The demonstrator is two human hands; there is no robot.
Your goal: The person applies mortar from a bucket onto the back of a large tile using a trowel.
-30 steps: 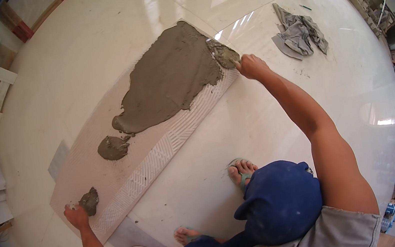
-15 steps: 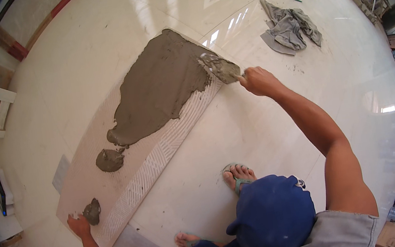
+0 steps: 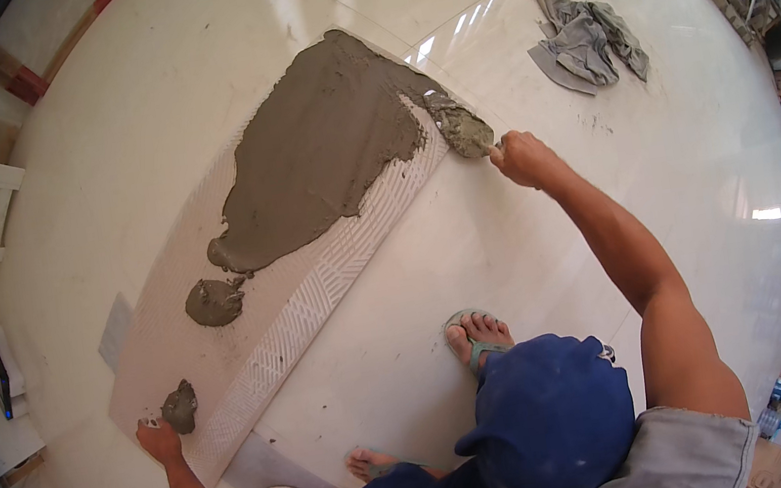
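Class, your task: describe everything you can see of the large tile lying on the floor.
The large tile is a long pale rectangle lying flat and diagonal on the glossy white floor. Its upturned face shows ribbed, herringbone-like grooves. Wet grey mortar covers the far half, with a small blob and a smaller one nearer. The left hand rests on its near corner; the right hand holds a mortar-coated trowel at its far edge.
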